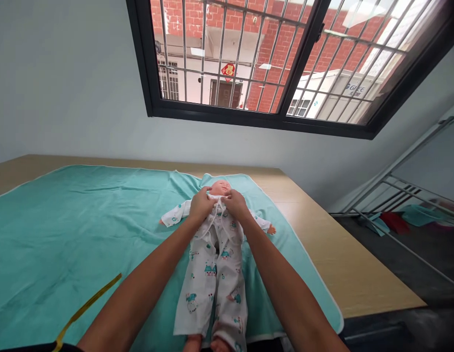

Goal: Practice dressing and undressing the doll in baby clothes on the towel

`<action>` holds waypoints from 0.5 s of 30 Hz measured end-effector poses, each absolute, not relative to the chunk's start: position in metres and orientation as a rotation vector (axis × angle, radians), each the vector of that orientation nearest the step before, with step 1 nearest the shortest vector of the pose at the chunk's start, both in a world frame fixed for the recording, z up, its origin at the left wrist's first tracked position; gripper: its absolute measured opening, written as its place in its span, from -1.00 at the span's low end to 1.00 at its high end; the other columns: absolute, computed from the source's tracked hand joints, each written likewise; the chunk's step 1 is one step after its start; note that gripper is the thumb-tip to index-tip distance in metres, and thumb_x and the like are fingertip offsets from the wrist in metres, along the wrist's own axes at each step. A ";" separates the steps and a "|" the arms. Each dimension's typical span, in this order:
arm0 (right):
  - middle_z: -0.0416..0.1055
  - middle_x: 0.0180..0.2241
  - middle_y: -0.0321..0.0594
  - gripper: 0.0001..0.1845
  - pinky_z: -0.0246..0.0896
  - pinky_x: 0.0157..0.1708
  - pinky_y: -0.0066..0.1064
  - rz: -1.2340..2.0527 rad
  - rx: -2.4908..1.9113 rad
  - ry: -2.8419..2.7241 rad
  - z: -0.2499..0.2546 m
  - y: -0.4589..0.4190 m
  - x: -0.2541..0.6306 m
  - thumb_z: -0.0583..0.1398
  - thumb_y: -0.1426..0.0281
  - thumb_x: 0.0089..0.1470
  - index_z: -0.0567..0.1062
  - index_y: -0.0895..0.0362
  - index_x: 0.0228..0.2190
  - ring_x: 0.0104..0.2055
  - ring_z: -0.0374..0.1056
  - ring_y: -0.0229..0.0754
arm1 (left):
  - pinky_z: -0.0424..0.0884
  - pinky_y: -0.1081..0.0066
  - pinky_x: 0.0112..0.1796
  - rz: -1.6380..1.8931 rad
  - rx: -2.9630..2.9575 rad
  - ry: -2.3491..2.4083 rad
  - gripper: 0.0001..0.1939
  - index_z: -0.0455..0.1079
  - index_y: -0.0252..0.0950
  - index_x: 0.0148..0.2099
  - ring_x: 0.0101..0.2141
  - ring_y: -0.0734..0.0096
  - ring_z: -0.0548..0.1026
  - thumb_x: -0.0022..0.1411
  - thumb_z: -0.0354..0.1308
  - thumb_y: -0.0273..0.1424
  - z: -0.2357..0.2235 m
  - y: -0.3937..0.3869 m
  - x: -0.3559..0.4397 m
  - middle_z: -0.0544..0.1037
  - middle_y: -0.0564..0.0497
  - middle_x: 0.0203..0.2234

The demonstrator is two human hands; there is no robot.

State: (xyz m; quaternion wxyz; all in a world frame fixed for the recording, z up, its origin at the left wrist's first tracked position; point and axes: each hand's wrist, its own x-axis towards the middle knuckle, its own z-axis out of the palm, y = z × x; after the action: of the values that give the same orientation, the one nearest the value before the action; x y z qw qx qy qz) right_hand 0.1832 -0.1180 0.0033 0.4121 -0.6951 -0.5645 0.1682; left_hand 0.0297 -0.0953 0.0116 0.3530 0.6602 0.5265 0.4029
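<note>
A baby doll (221, 186) lies on its back, its head toward the wall and its arms spread wide. It wears a white printed shirt (232, 229) and matching trousers (199, 274); bare feet stick out at the near end. Just below the chin, my left hand (203, 203) pinches one side of the shirt's collar. My right hand (236, 204) pinches the other side, close by. Thin white ties (215, 215) hang down the shirt front between the hands. Fingertips partly hide the collar. Underneath the doll is a turquoise cloth (102, 225).
The cloth covers much of a wooden table (307, 234), whose right edge drops to a dark floor. Beyond stands a wall with a barred window (227, 110). A metal frame (396, 181) with coloured items is at the right. A yellow strap (87, 305) dangles near my left forearm.
</note>
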 end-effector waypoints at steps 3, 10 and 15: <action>0.44 -0.44 -0.26 -0.70 0.16 -0.37 -0.46 0.369 -1.713 -1.479 0.005 -0.149 0.177 0.19 0.16 0.00 0.55 0.12 -0.34 -0.40 0.31 -0.24 | 0.30 0.42 -0.21 1.089 1.912 1.417 -0.75 0.54 -0.32 -0.15 -0.27 0.28 0.47 0.16 0.19 -0.32 0.005 -0.113 0.024 0.56 -0.08 -0.36; 0.39 -0.58 -0.25 -0.85 0.04 -0.41 -0.43 0.179 -1.771 -1.635 0.013 -0.177 0.164 0.17 0.43 -0.09 0.50 0.15 -0.61 -0.45 0.24 -0.24 | 0.18 0.45 -0.42 0.914 1.906 1.317 -0.69 0.49 -0.32 -0.50 -0.49 0.39 0.38 0.20 0.10 -0.28 0.013 -0.127 0.020 0.49 0.01 -0.61; 0.43 -0.60 -0.29 -0.77 0.05 -0.45 -0.45 0.414 -1.724 -1.481 0.013 -0.169 0.172 0.18 0.33 -0.06 0.55 0.16 -0.61 -0.48 0.29 -0.25 | 0.15 0.45 -0.43 0.863 1.888 1.314 -0.75 0.46 -0.31 -0.56 -0.50 0.40 0.38 0.08 0.17 -0.30 0.022 -0.132 0.023 0.48 0.04 -0.64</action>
State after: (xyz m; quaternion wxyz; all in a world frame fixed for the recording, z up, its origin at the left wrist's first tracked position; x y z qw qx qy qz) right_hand 0.1719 -0.1690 0.0132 0.4040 -0.6827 -0.5863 0.1641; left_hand 0.0226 -0.1317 0.0218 0.3359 0.7239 0.5037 0.3310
